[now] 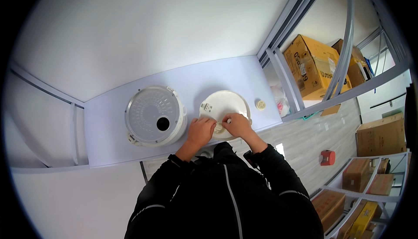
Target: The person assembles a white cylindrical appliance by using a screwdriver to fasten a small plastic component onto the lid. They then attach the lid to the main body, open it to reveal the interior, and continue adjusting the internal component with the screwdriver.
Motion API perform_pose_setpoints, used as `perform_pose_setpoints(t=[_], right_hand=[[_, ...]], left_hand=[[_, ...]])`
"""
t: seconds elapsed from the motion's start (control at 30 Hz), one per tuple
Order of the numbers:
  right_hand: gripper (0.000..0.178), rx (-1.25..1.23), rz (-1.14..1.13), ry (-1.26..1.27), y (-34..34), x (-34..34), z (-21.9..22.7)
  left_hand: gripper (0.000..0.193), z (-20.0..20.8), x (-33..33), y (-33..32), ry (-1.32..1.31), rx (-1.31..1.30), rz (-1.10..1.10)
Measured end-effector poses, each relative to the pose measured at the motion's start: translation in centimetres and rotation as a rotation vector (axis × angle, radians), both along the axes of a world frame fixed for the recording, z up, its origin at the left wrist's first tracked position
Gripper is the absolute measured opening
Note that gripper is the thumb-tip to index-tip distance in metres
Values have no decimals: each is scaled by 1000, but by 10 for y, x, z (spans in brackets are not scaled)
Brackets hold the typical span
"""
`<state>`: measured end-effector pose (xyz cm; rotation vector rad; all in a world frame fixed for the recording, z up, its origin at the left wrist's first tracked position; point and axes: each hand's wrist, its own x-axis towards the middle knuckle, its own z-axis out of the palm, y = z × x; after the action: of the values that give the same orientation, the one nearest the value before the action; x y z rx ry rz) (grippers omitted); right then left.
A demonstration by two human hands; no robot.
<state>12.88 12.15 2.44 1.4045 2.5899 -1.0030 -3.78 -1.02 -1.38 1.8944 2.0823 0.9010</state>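
A round cream-white bucket-like container (226,102) stands on the pale table, with a dark-marked label at its upper left. At its near side is a small cream, ring-like piece (219,129), partly hidden by my fingers. My left hand (200,131) is closed at the left of this piece, fingertips bent against it. From the right, my right hand (237,125) meets it with thumb and fingers pinched. Whether the piece is fixed to the container I cannot tell. A small cream round cap (260,104) lies on the table to the right.
Left of my hands stands a white bucket (176,128) under a translucent grey lid (150,104) with a dark round hole. The table's (104,108) near edge runs close to my body. Metal shelving (300,117) holding a yellow carton (311,67) rises at right; a red stool (328,157) is on the floor.
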Motion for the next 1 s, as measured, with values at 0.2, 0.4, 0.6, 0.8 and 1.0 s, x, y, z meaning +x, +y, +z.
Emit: perform_pose_setpoints(t=[0.2,0.4,0.6,0.8,1.0], right_hand=[[19,36,-16,13,-2,-2,3],[21,52,-17,1,1,-4,0],[22,58,-13,-1,4,-7,0],[20,30,50,48,11,-1,-3],[20,60,129,89,16,6,-13]], left_hand=[[18,-2,-3,0,-30,42,-4],[46,3,-5,-4,-18,46,-87],[54,-6,-7,-4,-25,20,-102],[52,-2,-7,-4,-24,21,-101],[47,10,-5,-2,-74,-20,-95]])
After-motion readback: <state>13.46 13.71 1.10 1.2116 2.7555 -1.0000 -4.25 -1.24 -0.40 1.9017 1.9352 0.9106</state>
